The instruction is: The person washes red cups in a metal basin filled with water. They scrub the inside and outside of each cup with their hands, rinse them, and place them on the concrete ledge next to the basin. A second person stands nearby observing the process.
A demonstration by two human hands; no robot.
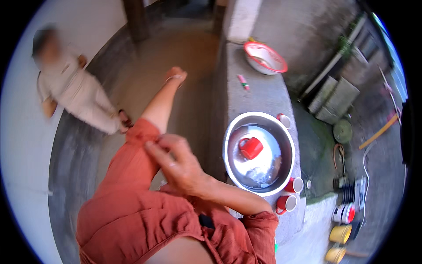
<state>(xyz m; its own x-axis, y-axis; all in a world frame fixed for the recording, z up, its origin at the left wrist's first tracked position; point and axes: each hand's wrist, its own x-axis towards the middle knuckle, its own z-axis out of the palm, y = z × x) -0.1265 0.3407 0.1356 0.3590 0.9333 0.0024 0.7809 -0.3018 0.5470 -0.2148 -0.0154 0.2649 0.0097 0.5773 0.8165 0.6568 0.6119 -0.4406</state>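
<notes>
My left arm reaches forward over the floor, its closed left hand [176,75] wearing a bracelet [174,77] at the wrist. My right hand [179,165] crosses over and pinches the rust-red sleeve [144,136] of that arm near its cuff. On the ledge to my right stands a wide metal basin [227,152] with shallow water in it. A red mug [251,148] lies tipped inside. Outside the rim, on the ledge, are three red mugs with white insides: one mug [284,120] beyond, another mug [294,185] and a third mug [286,204] nearer me.
Farther along the concrete ledge [239,99] are a pink-and-green tube [243,82] and a red-rimmed enamel bowl [269,59]. A person [74,83] stands at the left by the wall. A white bucket [343,213] and yellow containers [340,234] sit low on the right.
</notes>
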